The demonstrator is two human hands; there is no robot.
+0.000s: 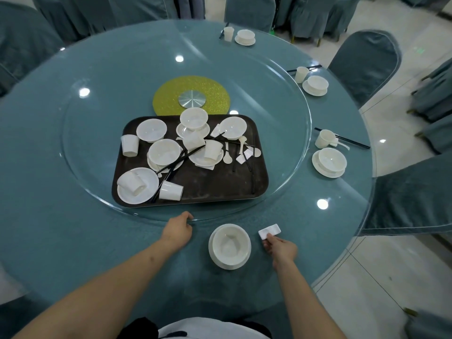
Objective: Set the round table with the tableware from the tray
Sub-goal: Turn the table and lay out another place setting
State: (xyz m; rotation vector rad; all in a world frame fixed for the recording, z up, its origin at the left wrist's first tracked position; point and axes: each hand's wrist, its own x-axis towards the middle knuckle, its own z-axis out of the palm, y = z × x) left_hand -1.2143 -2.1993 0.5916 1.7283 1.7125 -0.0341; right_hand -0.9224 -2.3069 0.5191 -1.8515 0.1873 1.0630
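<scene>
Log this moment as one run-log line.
left hand on glass turntable edge | right hand pinching chopstick rest beside bowl on plate | tray loaded

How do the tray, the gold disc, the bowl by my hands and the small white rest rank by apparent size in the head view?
1. tray
2. gold disc, though it lies farther away
3. bowl
4. small white rest
</scene>
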